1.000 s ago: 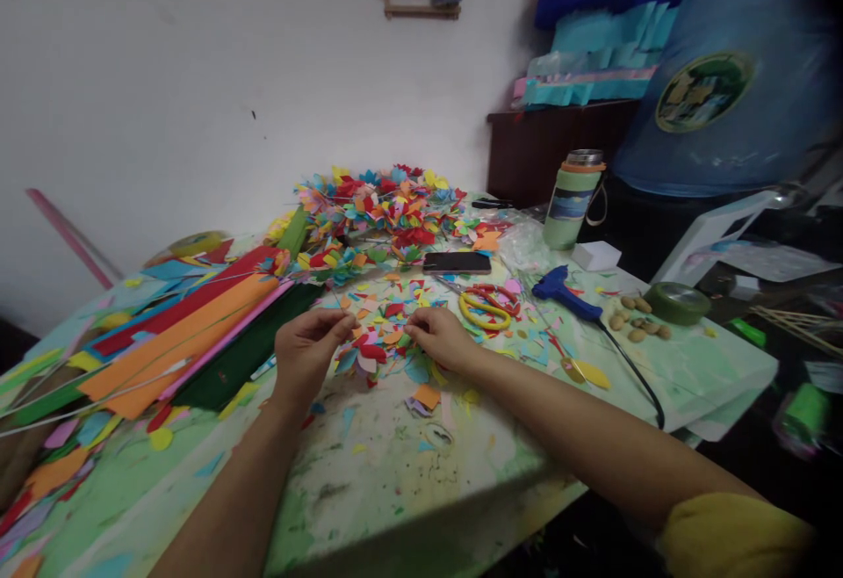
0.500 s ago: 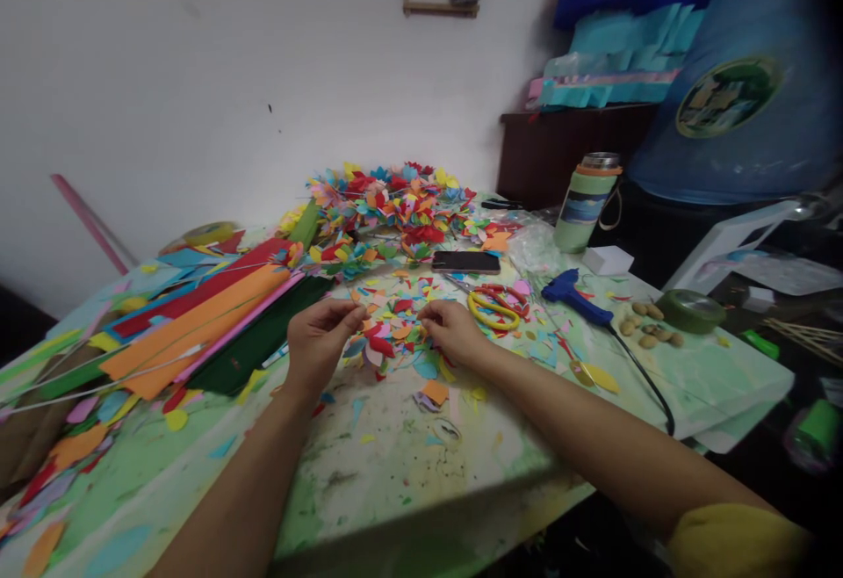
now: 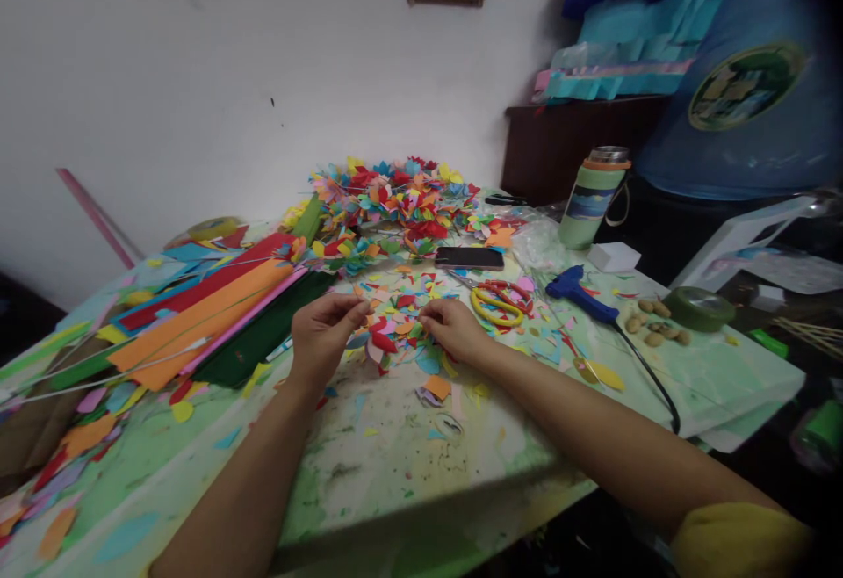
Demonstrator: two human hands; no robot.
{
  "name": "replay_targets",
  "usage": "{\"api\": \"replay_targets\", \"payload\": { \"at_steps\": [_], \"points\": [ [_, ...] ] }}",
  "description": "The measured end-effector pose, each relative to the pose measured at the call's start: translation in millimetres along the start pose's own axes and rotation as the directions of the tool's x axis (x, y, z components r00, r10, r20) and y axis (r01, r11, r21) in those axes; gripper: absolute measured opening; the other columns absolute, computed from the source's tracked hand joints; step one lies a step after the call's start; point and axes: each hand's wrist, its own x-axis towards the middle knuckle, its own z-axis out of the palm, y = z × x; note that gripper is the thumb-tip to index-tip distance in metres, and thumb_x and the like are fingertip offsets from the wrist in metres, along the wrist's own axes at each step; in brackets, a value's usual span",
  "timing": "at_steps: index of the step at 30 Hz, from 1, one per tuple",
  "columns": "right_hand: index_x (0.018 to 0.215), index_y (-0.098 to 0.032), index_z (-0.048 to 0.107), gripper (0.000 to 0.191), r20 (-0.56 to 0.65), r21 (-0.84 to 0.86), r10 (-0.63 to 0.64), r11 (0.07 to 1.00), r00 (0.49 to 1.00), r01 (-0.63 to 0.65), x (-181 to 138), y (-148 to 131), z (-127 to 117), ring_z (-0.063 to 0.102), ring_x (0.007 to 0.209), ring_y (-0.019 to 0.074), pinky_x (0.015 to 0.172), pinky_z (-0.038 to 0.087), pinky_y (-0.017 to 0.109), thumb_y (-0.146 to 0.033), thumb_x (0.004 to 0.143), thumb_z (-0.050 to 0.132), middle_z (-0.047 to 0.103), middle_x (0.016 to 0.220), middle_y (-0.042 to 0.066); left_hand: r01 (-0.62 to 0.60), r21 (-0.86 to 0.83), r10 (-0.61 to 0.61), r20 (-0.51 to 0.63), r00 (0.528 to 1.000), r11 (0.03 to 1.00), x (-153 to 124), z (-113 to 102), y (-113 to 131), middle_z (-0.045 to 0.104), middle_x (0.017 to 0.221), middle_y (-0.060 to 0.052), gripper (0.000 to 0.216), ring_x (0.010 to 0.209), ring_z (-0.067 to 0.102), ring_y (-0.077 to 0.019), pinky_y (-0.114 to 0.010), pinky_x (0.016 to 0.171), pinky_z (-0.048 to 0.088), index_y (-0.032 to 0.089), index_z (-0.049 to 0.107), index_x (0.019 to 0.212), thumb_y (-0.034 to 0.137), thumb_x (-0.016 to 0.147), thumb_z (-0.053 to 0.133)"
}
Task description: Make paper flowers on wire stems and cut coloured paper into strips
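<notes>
My left hand (image 3: 322,338) is closed in a pinch at the left of the colourful paper scraps (image 3: 403,325). Whatever sits between its fingertips is too small to make out. Facing it from the right, my right hand (image 3: 457,330) also has thumb and forefinger pinched together, and what they grip is hidden. A red petal-shaped piece (image 3: 383,342) shows in the gap between the hands, among blue, pink and orange bits. Scissors with yellow and red handles (image 3: 499,307) lie just beyond my right hand. Behind these rests a dark phone (image 3: 469,257).
A heap of paper flowers (image 3: 395,200) lies by the wall. Coloured paper sheets (image 3: 204,323) are stacked at left. To the right are a blue glue gun (image 3: 583,295) with its cord, peanuts (image 3: 652,323), a tape roll (image 3: 702,308), a white block (image 3: 614,256) and a green bottle (image 3: 593,200).
The view has shifted slightly, so the scene sits a little further right and higher at the back. Both hands keep nearly the same pinched pose and place.
</notes>
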Motion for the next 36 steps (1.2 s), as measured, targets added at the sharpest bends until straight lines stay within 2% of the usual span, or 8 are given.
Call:
{"api": "replay_targets", "payload": {
  "at_steps": [9,14,18,22,24,27,31,36],
  "points": [
    [0.059,-0.016,0.056,0.037,0.054,-0.063,-0.068,0.995,0.996,0.072,-4,-8,-5,0.039,0.054,0.0102,0.054,0.025,0.024,-0.035,0.091,0.049,0.043,0.054,-0.003,0.004,0.048,-0.004,-0.008,1.0,0.999,0,0,3,0.07,0.065,-0.003,0.016,0.055,0.063,-0.013,-0.022,0.054,0.052,0.016,0.072,0.071,0.03,0.064,0.076],
    [0.064,-0.017,0.059,0.031,0.04,-0.262,-0.149,0.953,0.988,0.154,-5,-6,-14,0.046,0.065,0.0135,0.062,0.029,0.025,-0.033,0.09,0.051,0.055,0.064,0.002,0.018,0.052,-0.017,-0.009,1.0,0.998,0,-1,2,0.071,0.067,-0.004,0.019,0.058,0.064,-0.0147,-0.024,0.055,0.053,0.016,0.072,0.072,0.032,0.063,0.078],
    [0.076,-0.017,0.064,0.019,0.045,-0.492,-0.163,0.855,0.986,0.164,-7,-1,-41,0.053,0.08,0.0194,0.072,0.034,0.029,-0.025,0.087,0.052,0.063,0.078,0.008,0.018,0.031,-0.018,-0.018,1.0,0.999,0,-2,0,0.071,0.067,-0.003,0.021,0.058,0.064,-0.0145,-0.023,0.055,0.053,0.016,0.072,0.072,0.033,0.062,0.078],
    [0.09,-0.011,0.064,0.021,-0.125,-0.722,-0.021,0.688,0.992,-0.077,-20,21,-94,0.055,0.092,0.0269,0.08,0.037,0.034,-0.026,0.085,0.05,0.065,0.092,0.017,-0.003,0.016,0.003,-0.023,1.0,1.0,0,-1,0,0.069,0.065,-0.003,0.019,0.056,0.062,-0.013,-0.022,0.054,0.052,0.016,0.072,0.073,0.032,0.065,0.076],
    [0.099,-0.005,0.063,0.029,-0.226,-0.807,0.07,0.545,0.972,-0.227,-31,41,-122,0.055,0.096,0.0308,0.081,0.037,0.037,-0.026,0.081,0.053,0.064,0.1,0.023,-0.002,0.006,0.002,-0.018,1.0,1.0,-1,0,3,0.069,0.063,-0.003,0.018,0.055,0.062,-0.0131,-0.023,0.053,0.052,0.016,0.072,0.073,0.032,0.067,0.075],
    [0.094,0.0,0.063,0.031,-0.285,-0.857,0.223,0.377,0.932,-0.352,-49,71,-152,0.058,0.092,0.0325,0.08,0.037,0.038,-0.024,0.077,0.054,0.063,0.094,0.027,0.004,-0.005,-0.004,0.002,1.0,1.0,-1,2,8,0.069,0.062,-0.003,0.016,0.053,0.062,-0.0133,-0.023,0.053,0.052,0.016,0.071,0.071,0.031,0.067,0.072],
    [0.097,-0.003,0.063,0.033,-0.307,-0.833,0.348,0.351,0.886,-0.427,-65,92,-164,0.06,0.093,0.0339,0.073,0.036,0.037,-0.027,0.076,0.055,0.064,0.096,0.026,0.018,-0.035,-0.018,0.012,1.0,0.999,-1,5,13,0.068,0.06,-0.002,0.015,0.051,0.061,-0.0132,-0.024,0.051,0.052,0.016,0.07,0.069,0.03,0.065,0.072],
    [0.089,-0.007,0.064,0.024,-0.287,-0.837,0.362,0.355,0.887,-0.416,-61,88,-164,0.06,0.089,0.033,0.07,0.036,0.037,-0.024,0.075,0.056,0.066,0.091,0.025,0.019,-0.075,-0.018,0.015,1.0,0.997,0,4,12,0.068,0.06,-0.002,0.013,0.051,0.06,-0.0122,-0.023,0.051,0.051,0.017,0.07,0.069,0.029,0.066,0.073]
  ]
}}
